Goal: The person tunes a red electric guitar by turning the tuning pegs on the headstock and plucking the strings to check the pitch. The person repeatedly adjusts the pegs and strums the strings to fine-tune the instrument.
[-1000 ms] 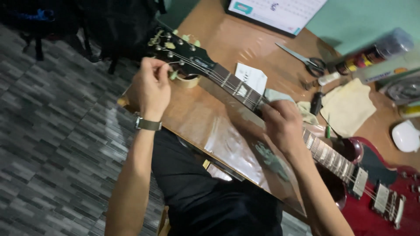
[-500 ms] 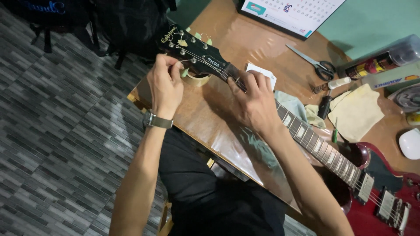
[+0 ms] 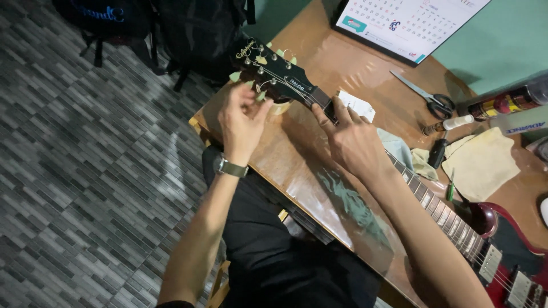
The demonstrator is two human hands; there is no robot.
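A red electric guitar [image 3: 502, 251] lies across a brown wooden table [image 3: 342, 63], its black headstock [image 3: 274, 71] jutting past the table's left edge. My left hand [image 3: 240, 120], with a wristwatch, pinches a pale green tuning peg [image 3: 261, 96] on the near side of the headstock. My right hand [image 3: 348, 140] rests on the neck just below the nut, fingers pressing on the strings at the first frets. The hand hides that part of the fretboard [image 3: 451, 225].
Scissors [image 3: 425, 94], a desk calendar [image 3: 405, 23], a small paper slip [image 3: 357, 105], a dark bottle [image 3: 505, 102], a screwdriver [image 3: 448, 124], yellow cloths [image 3: 482, 162] and a pale blue cloth [image 3: 397, 148] lie on the table. Black bags [image 3: 188, 34] stand on the grey tiled floor [image 3: 85, 171].
My right hand slid up the neck from the middle frets to just below the nut. My left hand stayed at the headstock pegs. The view shifted slightly.
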